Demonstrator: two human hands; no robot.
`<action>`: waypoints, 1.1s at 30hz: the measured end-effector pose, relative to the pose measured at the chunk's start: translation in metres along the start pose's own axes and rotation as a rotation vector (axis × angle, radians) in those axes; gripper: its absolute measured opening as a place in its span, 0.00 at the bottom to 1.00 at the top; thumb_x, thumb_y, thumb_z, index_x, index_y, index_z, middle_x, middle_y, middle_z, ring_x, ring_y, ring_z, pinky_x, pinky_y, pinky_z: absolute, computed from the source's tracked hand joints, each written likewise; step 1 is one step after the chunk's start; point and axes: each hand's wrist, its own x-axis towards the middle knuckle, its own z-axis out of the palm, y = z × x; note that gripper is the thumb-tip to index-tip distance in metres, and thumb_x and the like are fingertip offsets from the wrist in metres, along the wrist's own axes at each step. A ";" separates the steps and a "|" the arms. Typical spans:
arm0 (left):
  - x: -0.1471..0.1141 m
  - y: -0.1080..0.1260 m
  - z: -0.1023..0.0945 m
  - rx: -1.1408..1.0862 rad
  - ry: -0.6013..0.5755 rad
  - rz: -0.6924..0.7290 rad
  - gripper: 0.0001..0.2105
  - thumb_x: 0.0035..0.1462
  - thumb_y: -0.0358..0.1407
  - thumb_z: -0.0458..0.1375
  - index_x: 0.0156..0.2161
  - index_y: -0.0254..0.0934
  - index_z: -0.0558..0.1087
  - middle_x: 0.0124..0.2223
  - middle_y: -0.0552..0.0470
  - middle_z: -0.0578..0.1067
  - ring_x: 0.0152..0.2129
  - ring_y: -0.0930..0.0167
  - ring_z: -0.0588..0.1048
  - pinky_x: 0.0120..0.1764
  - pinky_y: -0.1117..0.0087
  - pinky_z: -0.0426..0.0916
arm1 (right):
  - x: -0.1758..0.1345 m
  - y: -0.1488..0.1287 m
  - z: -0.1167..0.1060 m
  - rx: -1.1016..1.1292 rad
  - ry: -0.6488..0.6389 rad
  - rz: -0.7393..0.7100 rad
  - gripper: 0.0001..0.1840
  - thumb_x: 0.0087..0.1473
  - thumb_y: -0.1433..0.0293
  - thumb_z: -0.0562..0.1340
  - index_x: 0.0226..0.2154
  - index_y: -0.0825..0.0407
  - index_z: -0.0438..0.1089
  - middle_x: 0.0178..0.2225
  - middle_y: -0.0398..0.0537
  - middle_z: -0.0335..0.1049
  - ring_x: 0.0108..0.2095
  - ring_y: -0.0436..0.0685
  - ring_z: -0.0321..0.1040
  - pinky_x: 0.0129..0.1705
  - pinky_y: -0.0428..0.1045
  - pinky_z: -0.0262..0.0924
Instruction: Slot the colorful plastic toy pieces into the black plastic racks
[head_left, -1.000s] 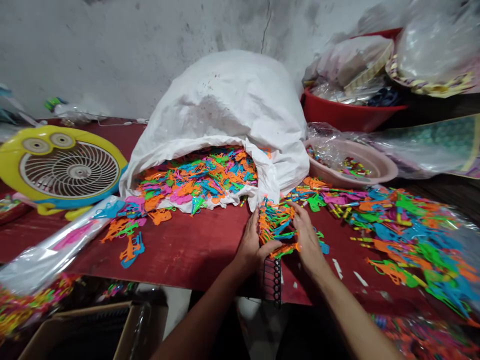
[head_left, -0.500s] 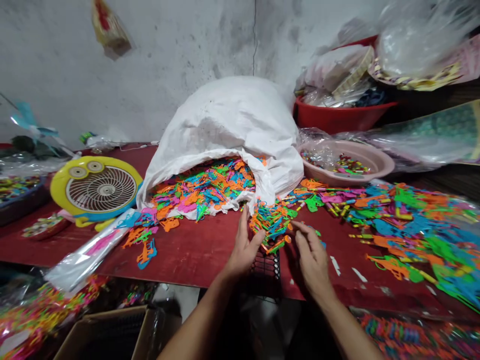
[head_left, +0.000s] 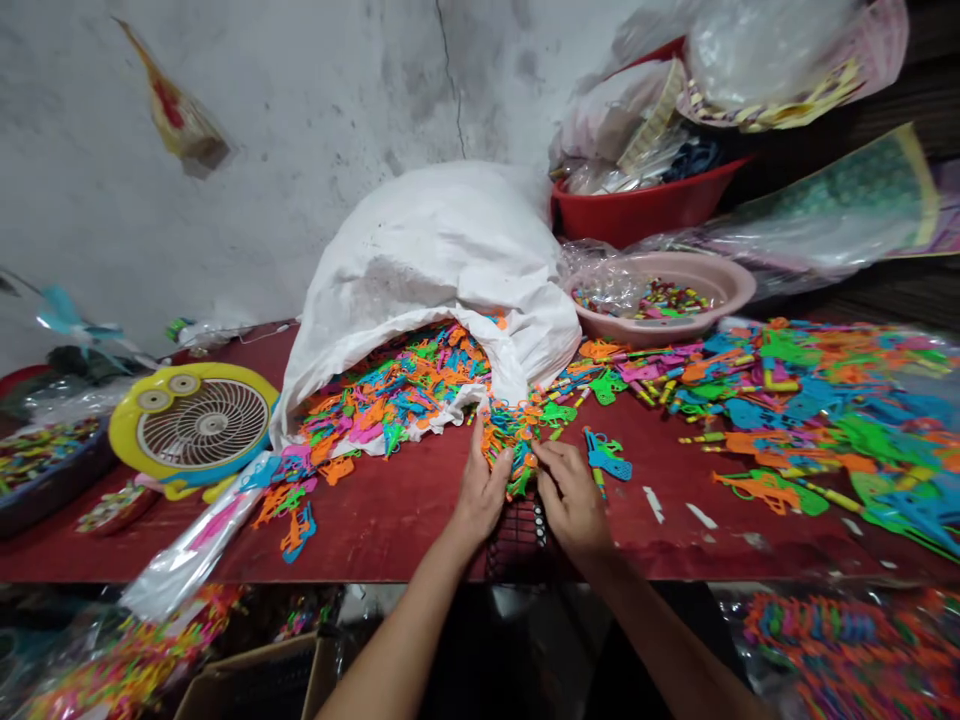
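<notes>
A heap of small plastic toy pieces [head_left: 517,425] in orange, green, blue and yellow rises between my hands, above a black wire rack [head_left: 517,530] at the table's front edge. My left hand [head_left: 481,490] cups the heap's left side, thumb in front and fingers along it. From the right, my right hand [head_left: 574,500] has its fingers curled in, the tips on pieces at the heap's edge; what exactly they pinch is partly hidden. Just behind lies a white woven sack [head_left: 435,240], its mouth spilling similar pieces. A blue pistol-shaped piece [head_left: 611,462] lies right of my right hand.
Many loose plastic toys [head_left: 810,400] cover the right of the red table [head_left: 390,520]. Behind them stand a pink basin [head_left: 727,285] and a red basin [head_left: 637,215]. A yellow fan [head_left: 202,420] and a clear plastic packet [head_left: 187,555] are at left, a cardboard box [head_left: 255,655] below.
My right hand has moved left, closing in on the heap, and its fingers have curled onto it. A blue piece beside it is now uncovered. The camera view has shifted and tilted slightly.
</notes>
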 end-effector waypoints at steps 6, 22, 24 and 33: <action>-0.008 0.020 -0.011 0.122 0.111 0.068 0.34 0.64 0.45 0.54 0.68 0.41 0.46 0.68 0.43 0.55 0.65 0.64 0.57 0.64 0.60 0.56 | -0.002 0.002 -0.007 0.146 -0.032 0.185 0.22 0.59 0.71 0.54 0.54 0.50 0.67 0.43 0.53 0.69 0.40 0.55 0.70 0.41 0.52 0.69; 0.036 0.059 -0.021 0.861 -0.169 0.483 0.06 0.58 0.38 0.61 0.36 0.40 0.79 0.42 0.48 0.77 0.49 0.61 0.69 0.52 0.55 0.62 | -0.011 0.014 -0.001 0.063 -0.035 0.261 0.17 0.49 0.79 0.55 0.42 0.53 0.69 0.38 0.49 0.68 0.32 0.53 0.67 0.37 0.51 0.65; 0.037 0.056 -0.022 0.856 -0.178 0.481 0.07 0.59 0.39 0.60 0.35 0.40 0.79 0.41 0.48 0.78 0.49 0.61 0.69 0.52 0.54 0.62 | -0.012 0.009 -0.002 0.062 -0.053 0.243 0.18 0.49 0.77 0.57 0.44 0.52 0.68 0.40 0.49 0.68 0.35 0.54 0.67 0.40 0.51 0.64; 0.028 0.063 -0.025 0.762 -0.162 0.486 0.09 0.63 0.37 0.55 0.42 0.39 0.77 0.45 0.47 0.76 0.51 0.64 0.69 0.54 0.56 0.62 | -0.003 0.011 0.000 0.088 -0.105 0.240 0.05 0.56 0.70 0.59 0.34 0.51 0.71 0.33 0.45 0.67 0.33 0.53 0.66 0.36 0.49 0.60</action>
